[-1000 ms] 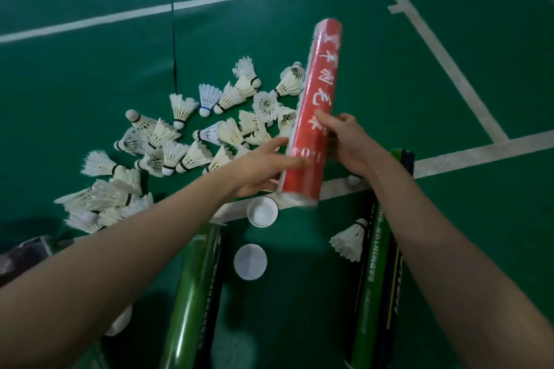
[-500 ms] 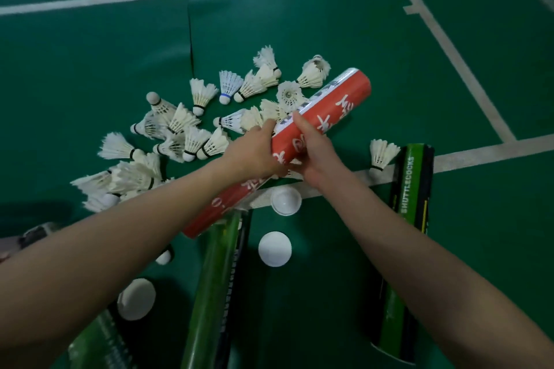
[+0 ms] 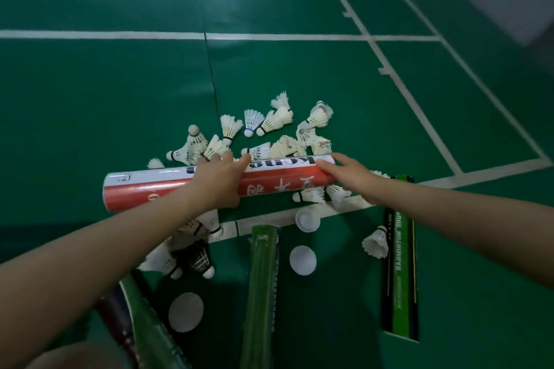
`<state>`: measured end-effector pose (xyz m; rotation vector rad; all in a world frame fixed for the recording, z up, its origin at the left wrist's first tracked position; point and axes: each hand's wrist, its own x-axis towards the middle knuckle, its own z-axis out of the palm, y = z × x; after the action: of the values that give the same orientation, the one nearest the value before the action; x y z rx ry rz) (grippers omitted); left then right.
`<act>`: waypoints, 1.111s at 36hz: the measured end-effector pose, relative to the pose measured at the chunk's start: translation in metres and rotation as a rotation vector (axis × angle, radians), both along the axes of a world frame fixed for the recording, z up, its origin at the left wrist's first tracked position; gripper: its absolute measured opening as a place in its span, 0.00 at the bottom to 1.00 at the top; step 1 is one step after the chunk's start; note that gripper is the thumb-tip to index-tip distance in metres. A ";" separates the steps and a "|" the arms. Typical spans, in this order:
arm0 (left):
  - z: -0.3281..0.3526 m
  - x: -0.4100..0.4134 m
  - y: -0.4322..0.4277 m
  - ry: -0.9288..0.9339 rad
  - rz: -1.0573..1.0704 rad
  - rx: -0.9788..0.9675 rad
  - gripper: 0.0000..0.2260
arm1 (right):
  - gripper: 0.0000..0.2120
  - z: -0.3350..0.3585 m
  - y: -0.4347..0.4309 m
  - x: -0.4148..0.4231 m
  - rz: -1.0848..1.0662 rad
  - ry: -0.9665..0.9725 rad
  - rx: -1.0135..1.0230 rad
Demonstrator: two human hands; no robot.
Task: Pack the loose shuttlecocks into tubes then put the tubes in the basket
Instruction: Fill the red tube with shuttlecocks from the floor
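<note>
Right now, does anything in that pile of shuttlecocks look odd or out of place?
One blue-banded shuttlecock sits at the far edge of the pile; its neighbours carry black bands. A dark shuttlecock at the near edge also stands out among white ones, though shadow may explain it.

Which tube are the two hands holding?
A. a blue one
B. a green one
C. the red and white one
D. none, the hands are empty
C: the left hand grips the middle of the red and white tube and the right hand holds its right end, while the green tubes lie untouched on the floor.
</note>
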<state>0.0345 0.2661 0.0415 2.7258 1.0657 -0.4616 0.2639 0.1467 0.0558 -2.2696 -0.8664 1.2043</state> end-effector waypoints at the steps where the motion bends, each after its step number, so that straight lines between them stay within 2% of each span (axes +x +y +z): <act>1: -0.001 -0.004 0.001 -0.006 -0.003 -0.002 0.39 | 0.27 0.003 0.001 -0.001 0.034 -0.028 -0.012; 4: -0.006 -0.006 0.004 -0.031 -0.018 -0.015 0.37 | 0.27 0.012 0.008 -0.008 0.160 -0.128 -0.048; 8: -0.017 0.002 0.008 -0.063 -0.029 0.017 0.43 | 0.28 0.011 0.014 -0.003 0.326 -0.261 -0.019; 11: -0.033 0.008 0.007 -0.082 -0.008 0.049 0.45 | 0.32 -0.009 0.016 0.010 0.342 -0.270 0.040; 15: -0.055 0.007 0.007 -0.038 0.100 0.003 0.42 | 0.37 -0.053 0.017 0.036 0.353 -0.253 0.112; 20: -0.080 0.004 0.001 0.017 0.170 -0.020 0.41 | 0.30 -0.105 0.024 0.065 0.488 -0.424 0.007; 22: -0.086 0.006 -0.005 0.029 0.166 -0.019 0.41 | 0.27 -0.119 0.022 0.067 0.648 -0.467 -0.016; 26: -0.089 0.012 -0.013 0.020 0.141 -0.017 0.41 | 0.30 -0.154 0.008 0.065 0.937 -0.642 -0.044; 30: -0.087 0.015 -0.012 0.018 0.119 -0.004 0.41 | 0.29 -0.168 0.008 0.065 1.003 -0.805 0.029; 34: -0.082 0.013 -0.010 0.024 0.139 -0.059 0.43 | 0.28 -0.162 0.004 0.068 0.833 -0.708 0.147; 37: -0.076 0.012 -0.011 0.010 0.139 -0.083 0.42 | 0.28 -0.137 -0.001 0.068 0.570 -0.432 0.224; 40: -0.073 0.005 -0.021 -0.015 0.135 -0.091 0.42 | 0.26 -0.119 -0.007 0.067 0.398 -0.180 0.288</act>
<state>0.0397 0.2452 -0.0311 2.5556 1.1854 -0.4562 0.3313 0.1401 -0.0630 -2.0487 -1.5112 0.9567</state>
